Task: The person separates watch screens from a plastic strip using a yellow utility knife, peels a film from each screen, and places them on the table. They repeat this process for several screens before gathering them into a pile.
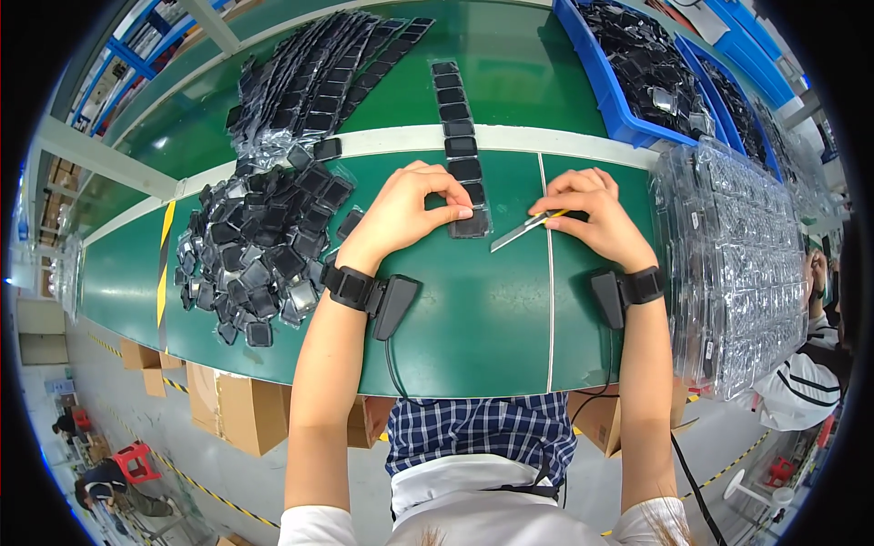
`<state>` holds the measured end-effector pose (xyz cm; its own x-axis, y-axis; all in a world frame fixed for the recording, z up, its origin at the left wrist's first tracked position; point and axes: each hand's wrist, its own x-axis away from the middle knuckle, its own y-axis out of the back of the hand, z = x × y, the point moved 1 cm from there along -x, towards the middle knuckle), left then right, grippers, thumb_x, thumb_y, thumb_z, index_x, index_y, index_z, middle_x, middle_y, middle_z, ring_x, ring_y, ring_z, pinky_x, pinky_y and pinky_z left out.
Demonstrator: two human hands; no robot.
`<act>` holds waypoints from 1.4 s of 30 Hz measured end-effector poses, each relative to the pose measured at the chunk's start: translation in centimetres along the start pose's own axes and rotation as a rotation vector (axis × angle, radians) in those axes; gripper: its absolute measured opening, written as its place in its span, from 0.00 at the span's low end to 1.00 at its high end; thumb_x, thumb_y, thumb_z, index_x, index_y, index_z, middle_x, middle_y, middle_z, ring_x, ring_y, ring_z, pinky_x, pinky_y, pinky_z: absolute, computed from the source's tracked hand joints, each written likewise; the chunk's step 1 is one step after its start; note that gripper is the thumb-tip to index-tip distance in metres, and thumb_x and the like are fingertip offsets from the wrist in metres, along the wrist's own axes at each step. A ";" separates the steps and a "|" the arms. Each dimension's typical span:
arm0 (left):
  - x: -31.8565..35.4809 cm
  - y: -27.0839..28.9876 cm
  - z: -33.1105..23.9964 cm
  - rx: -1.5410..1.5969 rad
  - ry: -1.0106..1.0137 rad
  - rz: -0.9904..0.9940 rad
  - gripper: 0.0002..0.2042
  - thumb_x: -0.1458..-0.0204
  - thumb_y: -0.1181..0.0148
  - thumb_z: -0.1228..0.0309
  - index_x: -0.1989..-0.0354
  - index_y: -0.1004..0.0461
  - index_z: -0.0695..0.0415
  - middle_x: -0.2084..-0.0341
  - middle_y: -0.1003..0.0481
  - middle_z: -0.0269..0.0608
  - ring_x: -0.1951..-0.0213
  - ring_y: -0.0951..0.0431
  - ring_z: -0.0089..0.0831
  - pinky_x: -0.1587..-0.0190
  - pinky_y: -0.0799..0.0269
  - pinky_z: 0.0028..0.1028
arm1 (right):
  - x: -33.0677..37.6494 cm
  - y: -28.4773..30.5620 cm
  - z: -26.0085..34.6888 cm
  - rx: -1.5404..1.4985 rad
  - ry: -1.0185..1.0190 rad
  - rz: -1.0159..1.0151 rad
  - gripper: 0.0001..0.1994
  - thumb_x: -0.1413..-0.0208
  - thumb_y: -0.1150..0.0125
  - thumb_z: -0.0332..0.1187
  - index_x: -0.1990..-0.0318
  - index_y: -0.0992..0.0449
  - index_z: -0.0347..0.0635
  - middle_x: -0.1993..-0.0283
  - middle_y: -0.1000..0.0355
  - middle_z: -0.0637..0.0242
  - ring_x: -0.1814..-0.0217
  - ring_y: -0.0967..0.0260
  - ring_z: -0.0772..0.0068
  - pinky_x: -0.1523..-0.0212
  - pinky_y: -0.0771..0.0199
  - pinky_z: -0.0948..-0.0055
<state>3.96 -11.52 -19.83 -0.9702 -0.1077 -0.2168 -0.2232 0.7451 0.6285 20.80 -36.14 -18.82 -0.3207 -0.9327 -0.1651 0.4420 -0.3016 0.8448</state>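
A long clear plastic strip of black square pieces (462, 147) runs away from me over the green table. My left hand (405, 214) has thumb and fingers closed at its near end, pinching the strip's left edge. My right hand (596, 217) grips a slim cutter knife (515, 235) with a yellow part. Its blade points left and toward me, a little to the right of the strip and apart from it. Left of my left hand lies a loose heap of black square pieces (273, 241) in clear wrapping.
Many more strips (319, 82) are stacked at the far left. Blue bins (628, 114) full of black pieces stand at the far right. Stacked clear plastic trays (728, 264) fill the right side. Cardboard boxes (246, 409) sit below the table. Another person (801, 387) is at the right.
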 end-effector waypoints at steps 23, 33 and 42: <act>0.8 0.0 -1.2 -0.177 -0.102 -0.212 0.10 0.54 0.25 0.70 0.61 0.12 0.52 0.59 0.21 0.29 0.56 0.25 0.32 0.48 0.29 0.32 | -1.4 -2.1 1.6 -0.031 0.044 -0.060 0.17 0.43 0.32 0.29 0.45 0.16 0.51 0.51 0.26 0.69 0.44 0.33 0.63 0.36 0.41 0.62; -0.2 -0.4 0.3 -0.138 0.043 -0.194 0.07 0.54 0.23 0.68 0.67 0.14 0.53 0.61 0.18 0.33 0.52 0.20 0.35 0.45 0.28 0.34 | -2.1 -2.7 2.0 0.120 0.037 -0.128 0.14 0.41 0.33 0.29 0.49 0.15 0.57 0.50 0.27 0.75 0.41 0.33 0.66 0.27 0.51 0.50; -0.3 -0.7 0.5 -0.171 0.042 -0.195 0.07 0.54 0.23 0.67 0.68 0.14 0.52 0.62 0.18 0.32 0.52 0.20 0.36 0.45 0.28 0.35 | -3.0 -3.7 1.3 0.063 0.015 -0.107 0.14 0.39 0.35 0.30 0.47 0.16 0.59 0.48 0.29 0.75 0.36 0.38 0.68 0.24 0.60 0.49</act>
<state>4.46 -11.67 -20.53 -0.9096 -0.2679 -0.3175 -0.4155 0.5859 0.6957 19.07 -31.99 -20.83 -0.3507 -0.8986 -0.2635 0.3523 -0.3873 0.8520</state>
